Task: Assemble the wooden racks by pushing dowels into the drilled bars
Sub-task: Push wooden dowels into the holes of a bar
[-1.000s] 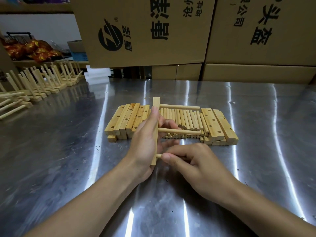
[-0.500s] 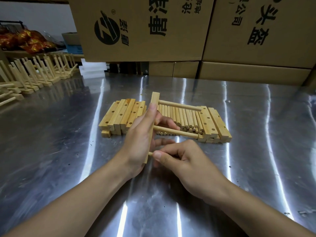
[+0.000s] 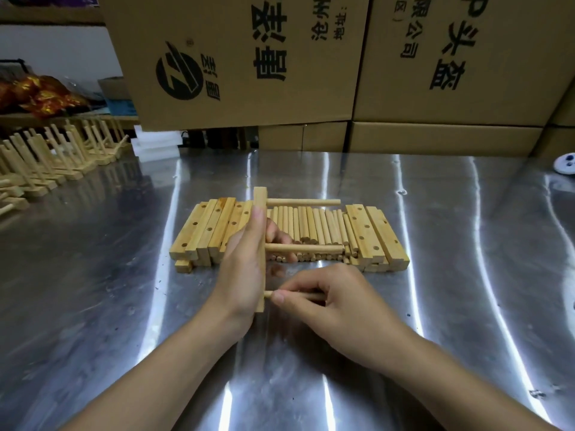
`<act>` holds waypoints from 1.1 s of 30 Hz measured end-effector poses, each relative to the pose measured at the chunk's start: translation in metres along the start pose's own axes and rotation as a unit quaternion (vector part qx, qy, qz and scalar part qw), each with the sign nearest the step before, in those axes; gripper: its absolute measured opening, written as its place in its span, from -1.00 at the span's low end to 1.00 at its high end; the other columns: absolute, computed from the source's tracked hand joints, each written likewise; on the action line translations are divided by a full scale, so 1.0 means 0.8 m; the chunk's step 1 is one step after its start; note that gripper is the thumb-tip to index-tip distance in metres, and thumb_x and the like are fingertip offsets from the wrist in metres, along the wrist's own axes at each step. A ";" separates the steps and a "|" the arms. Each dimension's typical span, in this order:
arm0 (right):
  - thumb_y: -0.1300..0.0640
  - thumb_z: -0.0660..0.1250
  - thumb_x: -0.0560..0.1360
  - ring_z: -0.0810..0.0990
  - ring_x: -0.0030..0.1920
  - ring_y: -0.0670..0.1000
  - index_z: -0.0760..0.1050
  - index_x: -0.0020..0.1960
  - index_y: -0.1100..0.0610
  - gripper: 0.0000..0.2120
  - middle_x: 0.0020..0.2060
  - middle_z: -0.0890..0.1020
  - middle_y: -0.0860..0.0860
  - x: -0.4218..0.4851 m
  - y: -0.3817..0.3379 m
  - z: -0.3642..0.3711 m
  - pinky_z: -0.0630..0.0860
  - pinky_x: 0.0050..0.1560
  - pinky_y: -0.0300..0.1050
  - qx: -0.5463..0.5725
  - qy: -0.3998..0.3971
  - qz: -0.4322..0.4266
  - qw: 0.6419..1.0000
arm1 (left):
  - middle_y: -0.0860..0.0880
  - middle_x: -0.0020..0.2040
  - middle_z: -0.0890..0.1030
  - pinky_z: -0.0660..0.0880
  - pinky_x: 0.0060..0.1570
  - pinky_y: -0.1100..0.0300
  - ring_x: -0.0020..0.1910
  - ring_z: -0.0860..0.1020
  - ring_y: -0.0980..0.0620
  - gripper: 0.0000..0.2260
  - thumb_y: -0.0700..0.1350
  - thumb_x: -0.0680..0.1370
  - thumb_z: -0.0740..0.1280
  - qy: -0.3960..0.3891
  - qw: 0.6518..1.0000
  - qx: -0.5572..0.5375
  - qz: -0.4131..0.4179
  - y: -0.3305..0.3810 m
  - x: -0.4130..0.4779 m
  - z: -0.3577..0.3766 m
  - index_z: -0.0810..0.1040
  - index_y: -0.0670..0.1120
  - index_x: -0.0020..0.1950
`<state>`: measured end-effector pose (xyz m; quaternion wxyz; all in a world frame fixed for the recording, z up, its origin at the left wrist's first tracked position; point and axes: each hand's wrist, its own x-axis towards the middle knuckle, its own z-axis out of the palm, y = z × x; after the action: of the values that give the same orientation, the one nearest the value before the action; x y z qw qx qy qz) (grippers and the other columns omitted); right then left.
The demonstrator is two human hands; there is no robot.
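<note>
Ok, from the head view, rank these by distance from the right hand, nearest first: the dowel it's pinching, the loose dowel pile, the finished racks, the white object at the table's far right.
1. Dowel pinched in the right hand, at the bar's near end.
2. Loose dowel pile, just beyond the hand, centre table.
3. White object, far right edge.
4. Finished racks, far left, about as distant; too close to call against the white object.
</note>
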<state>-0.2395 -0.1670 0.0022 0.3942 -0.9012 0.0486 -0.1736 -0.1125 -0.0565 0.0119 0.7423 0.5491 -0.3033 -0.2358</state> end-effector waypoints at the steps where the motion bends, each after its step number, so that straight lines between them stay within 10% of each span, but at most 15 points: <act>1: -0.13 0.42 0.61 0.59 -0.30 -0.09 0.73 -0.07 -0.04 -0.79 -0.33 0.67 -0.07 0.001 -0.001 -0.005 0.52 -0.22 0.04 -0.027 0.011 -0.014 0.999 | -0.04 -0.15 0.58 0.46 -0.27 0.18 -0.20 0.56 0.02 -0.53 0.38 0.65 0.14 0.004 1.000 0.000 -0.010 0.004 0.002 -0.002 0.46 0.07 -0.24; 10: -0.09 0.33 0.69 0.52 -0.36 -0.05 0.61 -0.15 0.07 -0.67 -0.43 0.51 -0.12 -0.001 -0.004 -0.002 0.39 -0.29 -0.07 -0.051 -0.009 -0.079 0.996 | 0.00 -0.19 0.50 0.35 -0.32 0.21 -0.24 0.47 0.07 -0.55 0.29 0.72 0.09 -0.034 0.999 -0.009 -0.007 0.009 -0.002 -0.006 0.42 0.03 -0.21; 16: 0.08 0.41 0.66 0.66 0.25 -0.20 0.73 -0.08 0.19 -0.76 0.12 0.76 -0.12 -0.006 0.004 0.008 0.63 0.12 -0.05 0.041 0.002 -0.054 0.998 | 0.04 -0.23 0.44 0.22 -0.45 0.26 -0.26 0.37 0.07 -0.55 0.28 0.72 0.11 -0.047 0.998 -0.036 -0.026 0.000 -0.001 0.001 0.44 0.04 -0.22; 20: 0.13 0.42 0.65 0.63 0.25 -0.29 0.75 -0.05 0.15 -0.83 0.13 0.75 -0.09 -0.012 0.003 0.016 0.52 0.10 -0.39 0.065 0.002 -0.041 0.997 | 0.05 -0.25 0.44 0.09 -0.41 0.14 -0.28 0.34 0.06 -0.57 0.27 0.73 0.12 -0.046 0.998 -0.035 -0.024 -0.009 -0.006 -0.002 0.46 0.06 -0.20; 33: 0.13 0.42 0.65 0.65 0.27 -0.22 0.77 0.06 0.15 -0.84 0.10 0.77 -0.06 -0.005 0.002 0.018 0.56 0.20 -0.32 0.079 -0.008 -0.001 0.997 | 0.05 -0.23 0.44 0.07 -0.37 0.12 -0.27 0.39 0.10 -0.55 0.27 0.73 0.11 -0.035 0.997 -0.055 -0.051 -0.015 -0.002 -0.002 0.41 0.03 -0.22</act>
<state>-0.2384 -0.1576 -0.0093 0.4642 -0.8687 0.0310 -0.1701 -0.1123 -0.0577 -0.0007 0.7475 0.5136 -0.2867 -0.3087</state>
